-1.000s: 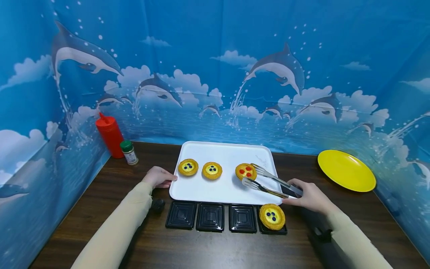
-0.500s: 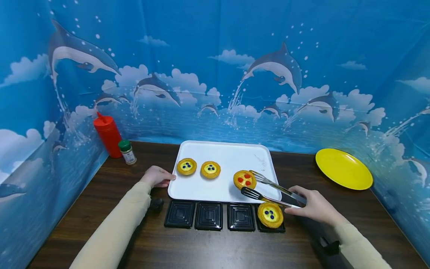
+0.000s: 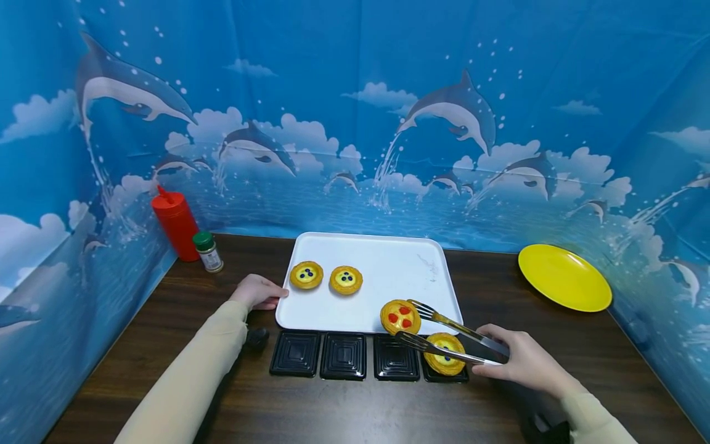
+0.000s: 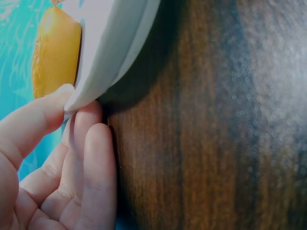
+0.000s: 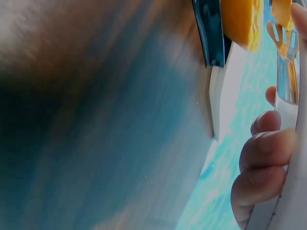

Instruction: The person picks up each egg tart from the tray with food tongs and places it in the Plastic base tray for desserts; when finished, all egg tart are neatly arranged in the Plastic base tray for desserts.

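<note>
My left hand [image 3: 257, 292] pinches the left rim of the white tray [image 3: 394, 259]; in the left wrist view the thumb lies on top, fingers below. My right hand [image 3: 529, 365] holds metal tongs [image 3: 460, 328] with fork-like tips. Between the tips is an egg tart with red pieces [image 3: 399, 316], over the tray's front edge. Two tarts with dark berries, a left one [image 3: 306, 275] and a right one [image 3: 346, 280], lie on the tray. Another berry tart [image 3: 442, 343] sits on the rightmost black square dish [image 3: 463, 374], partly behind the tongs' lower arm.
More black square dishes line the tray's front: left [image 3: 296, 354], middle [image 3: 343, 356] and right [image 3: 396, 359]. A red squeeze bottle [image 3: 177, 225] and a green-capped shaker [image 3: 208, 251] stand back left. A yellow plate [image 3: 566, 277] lies at right. A dolphin-printed cloth [image 3: 355, 123] hangs behind.
The right hand has brought the tongs and the red-topped tart toward the front, from over the tray to its front edge. The left hand stays on the rim.
</note>
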